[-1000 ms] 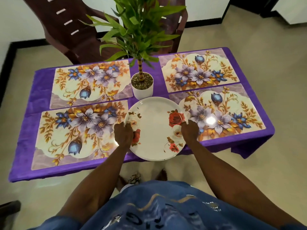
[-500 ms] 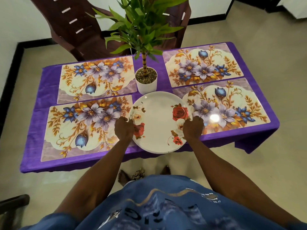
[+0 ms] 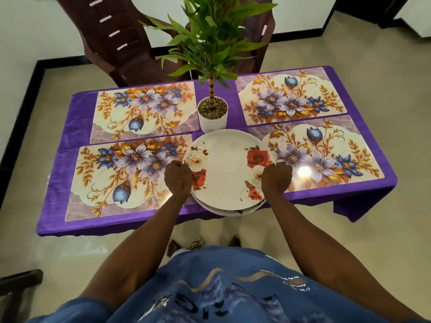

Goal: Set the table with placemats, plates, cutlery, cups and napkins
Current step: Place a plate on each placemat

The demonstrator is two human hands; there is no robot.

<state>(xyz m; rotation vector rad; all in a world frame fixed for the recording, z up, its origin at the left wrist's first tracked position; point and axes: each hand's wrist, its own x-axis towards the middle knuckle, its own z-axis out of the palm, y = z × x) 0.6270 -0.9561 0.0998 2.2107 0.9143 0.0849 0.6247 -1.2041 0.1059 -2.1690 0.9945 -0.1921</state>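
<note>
A stack of white plates (image 3: 227,169) with red and cream roses is at the middle of the table's near edge, between the two near placemats. My left hand (image 3: 178,180) grips the stack's left rim and my right hand (image 3: 276,177) grips its right rim. A lower plate's rim peeks out under the top one at the front. Several floral placemats lie on the purple tablecloth (image 3: 59,164): near left (image 3: 121,176), far left (image 3: 142,110), far right (image 3: 289,96), near right (image 3: 326,157). Whether the stack rests on the cloth or hangs just above it is unclear.
A white pot (image 3: 212,117) with a tall green plant stands just behind the plates at the table's centre. A dark wooden chair (image 3: 121,43) stands beyond the far edge. Another dark chair part (image 3: 16,283) shows at lower left. Tiled floor surrounds the table.
The plate stack held in both hands has moved a little forward, closer to the plant pot. A lower plate's rim now shows at the front. The view has drawn nearer.
</note>
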